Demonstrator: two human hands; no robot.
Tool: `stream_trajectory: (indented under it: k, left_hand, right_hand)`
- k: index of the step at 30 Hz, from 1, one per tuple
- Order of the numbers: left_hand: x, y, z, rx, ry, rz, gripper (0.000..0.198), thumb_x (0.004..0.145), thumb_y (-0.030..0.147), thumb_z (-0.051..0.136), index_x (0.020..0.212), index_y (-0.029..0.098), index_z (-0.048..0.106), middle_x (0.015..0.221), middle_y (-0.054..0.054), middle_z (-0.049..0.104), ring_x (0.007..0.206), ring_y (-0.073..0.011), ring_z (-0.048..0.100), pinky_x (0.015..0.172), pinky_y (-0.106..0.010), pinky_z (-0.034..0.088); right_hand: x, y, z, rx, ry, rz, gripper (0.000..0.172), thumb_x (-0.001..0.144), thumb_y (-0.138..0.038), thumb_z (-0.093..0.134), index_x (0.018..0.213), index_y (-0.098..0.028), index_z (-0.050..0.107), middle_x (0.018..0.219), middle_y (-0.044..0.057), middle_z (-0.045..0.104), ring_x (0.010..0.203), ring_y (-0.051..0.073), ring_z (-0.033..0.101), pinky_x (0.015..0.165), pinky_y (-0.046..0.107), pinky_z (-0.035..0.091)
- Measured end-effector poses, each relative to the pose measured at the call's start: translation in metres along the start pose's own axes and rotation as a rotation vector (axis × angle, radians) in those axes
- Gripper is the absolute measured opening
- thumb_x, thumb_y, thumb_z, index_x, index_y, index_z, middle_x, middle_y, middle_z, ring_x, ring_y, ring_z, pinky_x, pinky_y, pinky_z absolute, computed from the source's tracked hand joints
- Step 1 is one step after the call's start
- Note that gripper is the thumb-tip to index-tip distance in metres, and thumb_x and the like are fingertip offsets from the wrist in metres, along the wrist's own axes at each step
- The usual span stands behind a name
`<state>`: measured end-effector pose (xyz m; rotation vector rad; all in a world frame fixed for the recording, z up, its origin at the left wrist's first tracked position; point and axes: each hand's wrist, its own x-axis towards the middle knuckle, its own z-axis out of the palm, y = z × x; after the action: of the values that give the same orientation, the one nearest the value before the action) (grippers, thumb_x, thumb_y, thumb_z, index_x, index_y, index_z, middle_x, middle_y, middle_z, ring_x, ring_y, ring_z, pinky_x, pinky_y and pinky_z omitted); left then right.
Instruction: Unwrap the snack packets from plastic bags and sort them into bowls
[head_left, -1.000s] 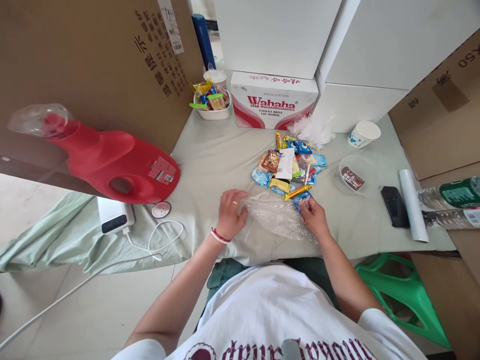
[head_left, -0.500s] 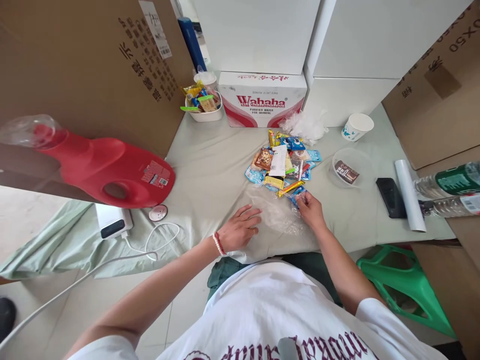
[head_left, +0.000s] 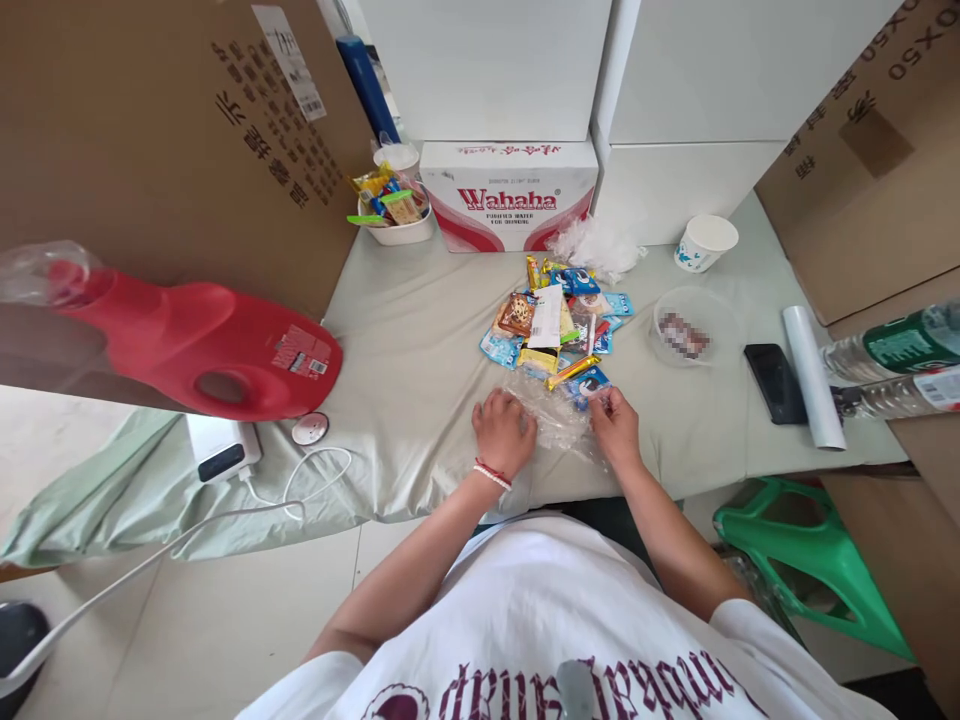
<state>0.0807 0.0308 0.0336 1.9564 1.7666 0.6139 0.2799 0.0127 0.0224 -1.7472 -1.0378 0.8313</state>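
A crumpled clear plastic bag [head_left: 559, 420] lies flat on the cloth between my two hands. My left hand [head_left: 504, 435] presses down at its left side, fingers curled over the film. With thumb and fingertips together, my right hand [head_left: 616, 428] pinches the bag's right edge. Just beyond those fingertips is a blue snack packet [head_left: 590, 383], touching or very close to them. Past the bag rises a pile of wrapped snacks [head_left: 581, 330], topped by a white packet [head_left: 547, 316]. A yellow stick-shaped packet [head_left: 573, 371] lies at the pile's near side.
Right of the pile are a clear round bowl [head_left: 660, 345], a paper cup [head_left: 705, 243], a phone [head_left: 775, 384] and a white roll [head_left: 814, 378]. A Wahaba-style white carton [head_left: 510, 215] and snack basket [head_left: 405, 232] stand behind. Leftward lie a red jug [head_left: 225, 345] and power bank [head_left: 221, 448].
My left hand has moved right and forward onto the plastic bag, its fingers now curled. The bag is more bunched. My right hand stays beside the blue packet, which lies more openly visible.
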Motion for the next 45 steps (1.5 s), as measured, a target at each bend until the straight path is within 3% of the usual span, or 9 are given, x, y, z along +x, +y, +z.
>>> stream_trajectory:
  k: [3, 7, 11, 15, 25, 30, 35, 38, 45]
  left_hand:
    - [-0.001, -0.021, -0.009, -0.380, 0.052, -0.054, 0.003, 0.081, 0.023, 0.071, 0.078, 0.024, 0.071, 0.122, -0.008, 0.070, 0.143, -0.0328, 0.047, 0.123, -0.056, 0.033]
    - [-0.012, -0.042, -0.029, -0.918, 0.066, -0.337, 0.017, 0.072, 0.036, 0.084, 0.081, 0.024, 0.075, 0.104, -0.006, 0.070, 0.116, -0.0279, 0.063, 0.111, -0.048, 0.047]
    - [-0.018, -0.055, -0.040, -1.156, -0.010, -0.473, 0.030, 0.075, 0.046, 0.081, 0.091, 0.022, 0.071, 0.086, -0.003, 0.069, 0.086, -0.0217, 0.071, 0.086, -0.043, 0.060]
    - [-0.012, -0.068, -0.049, -1.365, -0.022, -0.582, 0.027, 0.071, 0.030, 0.083, 0.086, 0.022, 0.063, 0.086, 0.000, 0.071, 0.087, -0.0181, 0.074, 0.088, -0.040, 0.061]
    - [0.022, -0.085, -0.057, -1.346, 0.004, -0.684, 0.031, 0.068, 0.030, 0.083, 0.082, 0.020, 0.057, 0.080, -0.001, 0.071, 0.088, -0.0198, 0.075, 0.076, -0.031, 0.060]
    - [0.026, -0.086, -0.051, -1.291, -0.006, -0.635, 0.031, 0.066, 0.029, 0.086, 0.083, 0.019, 0.061, 0.085, -0.002, 0.072, 0.093, -0.0192, 0.073, 0.082, -0.032, 0.060]
    - [0.025, -0.081, -0.048, -1.271, -0.010, -0.593, 0.030, 0.062, 0.026, 0.086, 0.080, 0.019, 0.063, 0.084, -0.001, 0.071, 0.095, -0.0203, 0.073, 0.086, -0.033, 0.060]
    - [0.025, -0.077, -0.049, -1.266, 0.004, -0.582, 0.031, 0.059, 0.029, 0.086, 0.078, 0.020, 0.063, 0.084, -0.001, 0.071, 0.095, -0.0206, 0.072, 0.085, -0.033, 0.059]
    - [0.045, -0.073, -0.049, -1.153, 0.032, -0.619, 0.023, 0.064, 0.032, 0.084, 0.075, 0.019, 0.069, 0.067, 0.002, 0.063, 0.066, -0.0127, 0.057, 0.054, -0.022, 0.044]
  right_hand:
    - [-0.006, 0.004, -0.007, 0.149, 0.048, 0.082, 0.035, 0.088, -0.058, 0.062, 0.085, -0.024, 0.056, 0.058, -0.007, 0.053, 0.053, 0.015, 0.050, 0.056, 0.028, 0.041]
    - [-0.012, 0.006, -0.012, 0.357, 0.102, 0.167, 0.038, 0.083, -0.059, 0.069, 0.085, -0.024, 0.054, 0.062, -0.007, 0.055, 0.053, 0.013, 0.052, 0.052, 0.025, 0.042]
    - [-0.016, 0.005, -0.016, 0.560, 0.111, 0.244, 0.046, 0.072, -0.057, 0.082, 0.085, -0.023, 0.054, 0.070, -0.007, 0.058, 0.056, 0.010, 0.053, 0.048, 0.021, 0.040]
    - [-0.019, 0.001, -0.021, 0.644, 0.088, 0.291, 0.051, 0.062, -0.050, 0.090, 0.085, -0.022, 0.054, 0.073, -0.007, 0.056, 0.057, 0.008, 0.054, 0.045, 0.018, 0.039]
    - [-0.035, 0.009, -0.027, 0.102, -0.014, 0.117, 0.046, 0.076, -0.060, 0.074, 0.095, -0.024, 0.055, 0.082, 0.000, 0.060, 0.063, 0.016, 0.054, 0.054, 0.030, 0.050]
    - [-0.027, -0.021, -0.061, -0.277, 0.283, -0.158, 0.045, 0.090, -0.061, 0.062, 0.105, -0.019, 0.066, 0.103, 0.011, 0.068, 0.086, 0.021, 0.062, 0.075, 0.035, 0.052]
    - [-0.025, -0.041, -0.037, -0.390, -0.212, -0.134, 0.057, 0.098, -0.067, 0.046, 0.079, -0.021, 0.074, 0.076, 0.007, 0.072, 0.073, 0.022, 0.065, 0.069, 0.033, 0.047]
    - [-0.028, -0.037, -0.009, -0.359, -0.408, -0.148, 0.048, 0.095, -0.064, 0.056, 0.084, -0.022, 0.078, 0.076, 0.004, 0.071, 0.068, 0.019, 0.062, 0.065, 0.031, 0.046]
    - [-0.066, -0.046, 0.005, -0.634, -0.610, -0.986, 0.029, 0.106, -0.024, 0.050, 0.116, -0.029, 0.077, 0.083, 0.005, 0.066, 0.088, 0.022, 0.053, 0.083, 0.038, 0.040]
